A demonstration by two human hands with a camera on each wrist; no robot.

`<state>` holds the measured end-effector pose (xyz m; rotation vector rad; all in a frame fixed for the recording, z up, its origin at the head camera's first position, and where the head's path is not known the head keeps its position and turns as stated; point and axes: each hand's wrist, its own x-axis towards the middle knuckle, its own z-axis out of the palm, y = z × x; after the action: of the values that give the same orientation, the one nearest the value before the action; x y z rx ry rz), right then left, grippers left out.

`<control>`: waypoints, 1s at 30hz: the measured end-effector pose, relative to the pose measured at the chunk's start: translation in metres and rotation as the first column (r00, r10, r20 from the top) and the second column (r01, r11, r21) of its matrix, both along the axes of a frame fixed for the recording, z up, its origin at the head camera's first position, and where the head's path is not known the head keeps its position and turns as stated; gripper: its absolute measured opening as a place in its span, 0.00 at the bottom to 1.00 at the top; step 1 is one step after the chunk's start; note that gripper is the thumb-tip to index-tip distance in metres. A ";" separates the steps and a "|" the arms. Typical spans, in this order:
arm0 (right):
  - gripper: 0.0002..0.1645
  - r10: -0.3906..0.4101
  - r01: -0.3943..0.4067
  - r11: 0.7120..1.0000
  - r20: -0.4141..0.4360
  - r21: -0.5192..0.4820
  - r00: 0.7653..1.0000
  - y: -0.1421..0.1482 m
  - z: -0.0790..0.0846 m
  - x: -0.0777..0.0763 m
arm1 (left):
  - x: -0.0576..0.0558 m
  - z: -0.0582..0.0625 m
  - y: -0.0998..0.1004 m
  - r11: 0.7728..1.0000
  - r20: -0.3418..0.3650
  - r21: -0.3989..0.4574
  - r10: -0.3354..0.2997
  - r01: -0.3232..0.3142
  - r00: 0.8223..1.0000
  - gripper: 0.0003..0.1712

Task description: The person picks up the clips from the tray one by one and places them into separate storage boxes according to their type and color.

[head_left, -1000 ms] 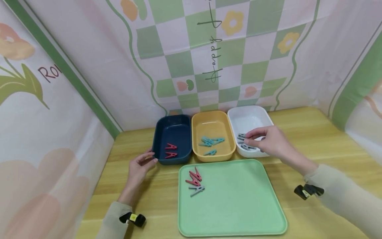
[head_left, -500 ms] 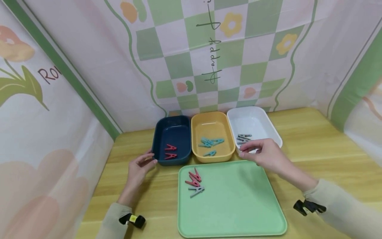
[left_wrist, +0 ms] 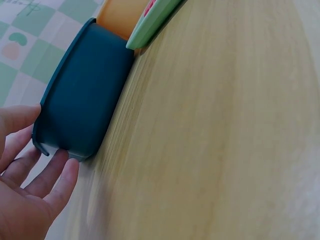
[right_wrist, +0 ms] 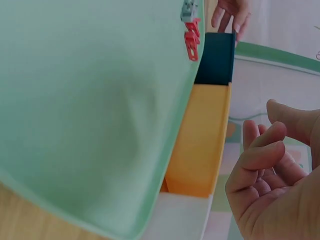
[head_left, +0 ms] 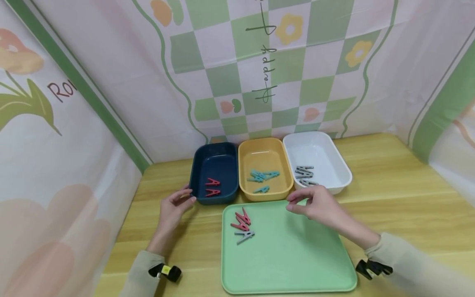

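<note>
My left hand (head_left: 174,208) is at the near-left corner of the dark blue bin (head_left: 215,154). In the left wrist view, its thumb touches the rim and its relaxed fingers spread along the corner. My right hand (head_left: 315,204), fingers loosely bent, hangs over the back right of the green tray (head_left: 293,255) with nothing between thumb and fingertips. Red clothespins (head_left: 241,224) and a grey clothespin (head_left: 245,236) lie at the tray's left. Two red clothespins (head_left: 213,192) sit in the dark blue bin. Grey clothespins (head_left: 304,174) lie in the white bin (head_left: 315,148).
Between the blue and white bins stands a yellow bin (head_left: 261,146) holding several light-blue clothespins (head_left: 259,176). All three bins stand side by side behind the tray on a wooden table (head_left: 393,177). A patterned cloth (head_left: 256,74) hangs behind them.
My right hand has moved from over the white bin toward the left and nearer, above the tray, uncovering the grey clothespins. My left hand stays at the blue bin.
</note>
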<state>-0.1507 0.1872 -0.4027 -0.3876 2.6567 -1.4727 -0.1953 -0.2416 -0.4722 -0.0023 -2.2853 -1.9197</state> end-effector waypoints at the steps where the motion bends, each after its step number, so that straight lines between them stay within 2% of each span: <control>1: 0.12 0.005 -0.005 1.000 0.003 0.002 1.000 -0.002 -0.001 0.000 | 0.000 0.000 0.000 1.000 0.000 0.002 -0.001 0.001 1.000 0.18; 8: 0.13 0.041 -0.041 0.999 -0.010 0.019 0.999 -0.016 -0.008 0.004 | 0.000 0.002 0.001 1.000 0.003 0.007 -0.006 0.006 1.000 0.18; 16: 0.15 0.082 -0.083 0.996 0.016 0.038 0.996 -0.031 -0.014 0.004 | 0.001 0.001 0.000 1.000 0.002 -0.017 -0.004 0.004 1.000 0.18; 26: 0.15 0.162 -0.163 0.987 0.050 0.003 0.985 -0.049 -0.027 0.003 | 0.001 0.003 0.001 1.000 0.013 0.017 0.000 0.000 1.000 0.19; 30: 0.15 0.178 -0.179 0.984 0.057 0.006 0.982 -0.055 -0.033 0.004 | 0.001 0.002 0.001 1.000 0.004 -0.001 -0.002 0.002 1.000 0.18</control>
<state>-0.1466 0.1320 -0.4355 -0.5588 2.5115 -1.3939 -0.1941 -0.2408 -0.4698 -0.0007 -2.2896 -1.9206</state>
